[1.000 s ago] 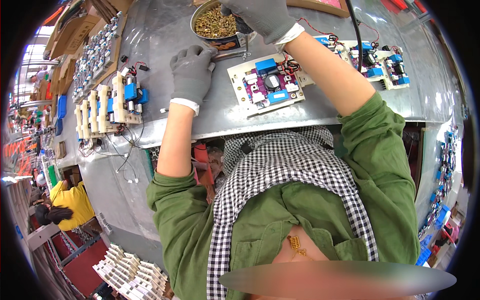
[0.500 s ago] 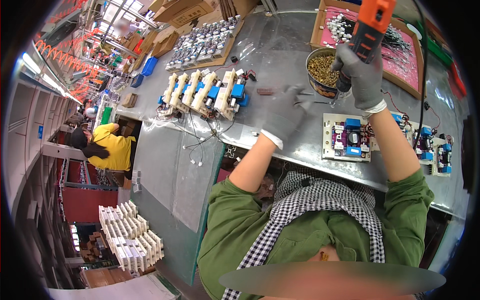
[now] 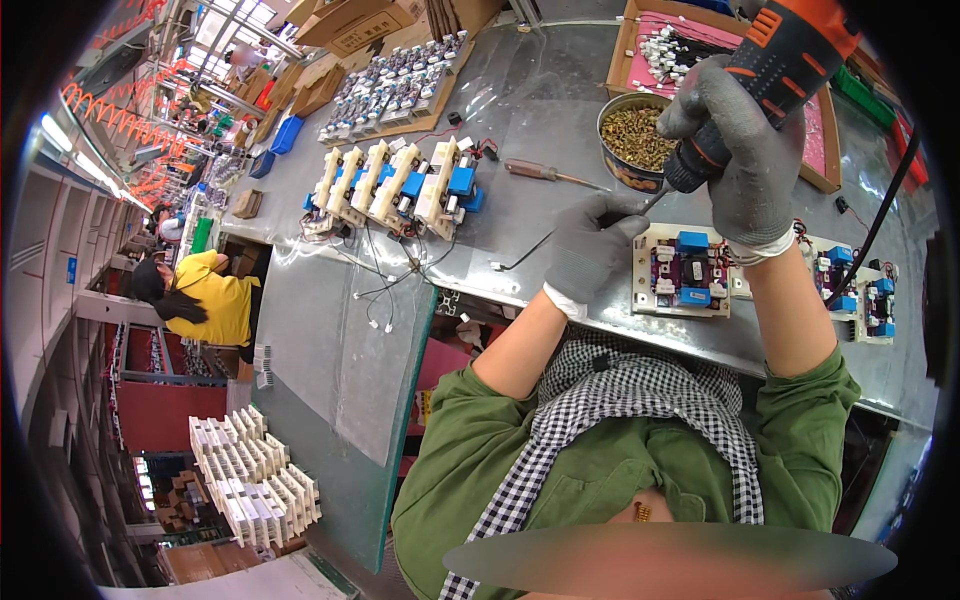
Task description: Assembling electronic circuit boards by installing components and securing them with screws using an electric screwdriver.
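Right hand [image 3: 752, 165], in a grey knit glove: fingers wrapped round an orange-and-black power driver [image 3: 795, 55], its black chuck angled down and leftward. Driver sits above the bench, in front of a round metal tin [image 3: 632, 178] filled with small brass-coloured screws [image 3: 637, 135].

Left hand [image 3: 588, 248], gloved alike: thumb and forefinger drawn close together beside the slim dark bit [image 3: 655, 200] below the chuck. Cannot tell whether they pinch its end; the other fingers are curled, partly hidden. A thin black wire [image 3: 525, 252] with a pale end lies just left of this hand.

Near both hands, on the grey metal-topped bench [image 3: 540, 105]: a cream-framed purple circuit board with blue block components [image 3: 694, 240], flat near the bench's front edge, right of the left hand. Similar boards [image 3: 840, 258] lie farther right.

Left of the tin, a screwdriver with a reddish-brown handle [image 3: 530, 170], lying flat. Beyond it, upright cream frames with blue blocks [image 3: 388, 188], in a row. Behind the tin, a pink-lined cardboard tray [image 3: 830, 172] containing white-tipped black wires [image 3: 668, 55].
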`<action>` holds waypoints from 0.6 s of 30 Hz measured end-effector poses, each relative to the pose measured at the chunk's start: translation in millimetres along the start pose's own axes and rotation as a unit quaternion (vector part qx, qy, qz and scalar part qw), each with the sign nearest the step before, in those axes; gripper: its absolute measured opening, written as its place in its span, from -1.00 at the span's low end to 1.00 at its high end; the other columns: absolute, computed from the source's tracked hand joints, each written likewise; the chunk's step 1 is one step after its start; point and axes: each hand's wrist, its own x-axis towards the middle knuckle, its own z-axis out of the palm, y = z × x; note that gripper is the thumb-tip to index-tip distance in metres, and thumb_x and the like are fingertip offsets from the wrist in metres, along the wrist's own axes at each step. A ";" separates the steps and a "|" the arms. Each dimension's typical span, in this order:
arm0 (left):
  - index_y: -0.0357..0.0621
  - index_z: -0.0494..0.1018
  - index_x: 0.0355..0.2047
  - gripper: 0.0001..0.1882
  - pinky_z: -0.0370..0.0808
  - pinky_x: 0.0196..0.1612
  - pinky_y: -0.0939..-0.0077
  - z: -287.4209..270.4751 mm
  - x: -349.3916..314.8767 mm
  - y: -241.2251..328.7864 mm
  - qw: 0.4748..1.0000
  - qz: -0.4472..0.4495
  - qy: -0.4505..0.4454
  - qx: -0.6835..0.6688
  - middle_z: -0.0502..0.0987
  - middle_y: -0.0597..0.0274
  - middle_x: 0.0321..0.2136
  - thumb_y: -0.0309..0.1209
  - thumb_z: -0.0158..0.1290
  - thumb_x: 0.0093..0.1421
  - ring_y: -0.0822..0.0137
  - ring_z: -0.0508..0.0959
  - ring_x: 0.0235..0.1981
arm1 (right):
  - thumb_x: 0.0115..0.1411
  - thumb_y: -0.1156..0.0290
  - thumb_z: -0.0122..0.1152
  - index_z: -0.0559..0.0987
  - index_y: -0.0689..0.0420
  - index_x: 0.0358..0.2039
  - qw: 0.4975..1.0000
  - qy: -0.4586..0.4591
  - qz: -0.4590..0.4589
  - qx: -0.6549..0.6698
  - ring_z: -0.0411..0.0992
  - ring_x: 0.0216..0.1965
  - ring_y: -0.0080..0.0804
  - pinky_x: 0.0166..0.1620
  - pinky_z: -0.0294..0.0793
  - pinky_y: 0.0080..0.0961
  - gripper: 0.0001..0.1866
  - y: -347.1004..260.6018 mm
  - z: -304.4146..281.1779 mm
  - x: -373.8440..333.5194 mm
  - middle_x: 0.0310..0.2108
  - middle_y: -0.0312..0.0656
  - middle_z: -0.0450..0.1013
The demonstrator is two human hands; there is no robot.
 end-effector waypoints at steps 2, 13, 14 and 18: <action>-0.39 0.56 -0.13 -0.79 0.61 -0.17 0.53 -5.3 -0.8 -3.7 0.999 0.000 -0.010 -0.045 0.67 0.05 -0.23 -0.68 0.18 0.20 0.39 0.65 -0.27 | 0.24 0.39 0.24 0.55 0.25 -0.30 1.000 -0.002 0.001 0.008 0.56 -0.40 -0.40 -0.29 0.60 -0.43 -0.83 3.5 -6.1 0.1 -0.43 -0.22 0.48; -0.35 0.47 -0.10 -0.81 0.66 -0.13 0.40 -2.3 -6.1 -3.6 0.982 -0.010 -0.041 -0.182 0.66 -0.04 -0.19 -0.68 0.09 0.27 0.26 0.68 -0.22 | 0.27 0.38 0.18 0.54 0.25 -0.29 0.999 -0.042 -0.027 0.010 0.55 -0.41 -0.37 -0.26 0.62 -0.35 -0.82 -3.2 -3.3 -4.2 -0.39 -0.19 0.49; -0.34 0.46 -0.10 -0.81 0.67 -0.12 0.39 -2.0 -6.4 -4.0 0.980 -0.006 -0.038 -0.193 0.66 -0.05 -0.18 -0.67 0.09 0.27 0.26 0.68 -0.21 | 0.27 0.38 0.18 0.54 0.25 -0.29 0.999 -0.042 -0.027 0.009 0.55 -0.41 -0.37 -0.26 0.62 -0.35 -0.82 -4.9 -1.4 -5.1 -0.39 -0.19 0.49; -0.33 0.45 -0.10 -0.81 0.67 -0.12 0.38 0.2 -6.4 -4.0 0.981 -0.012 -0.035 -0.188 0.65 -0.05 -0.16 -0.67 0.09 0.28 0.25 0.68 -0.20 | 0.25 0.38 0.19 0.52 0.24 -0.32 0.999 -0.040 -0.031 0.017 0.54 -0.42 -0.37 -0.25 0.61 -0.34 -0.83 -7.7 -1.5 -6.0 -0.41 -0.20 0.48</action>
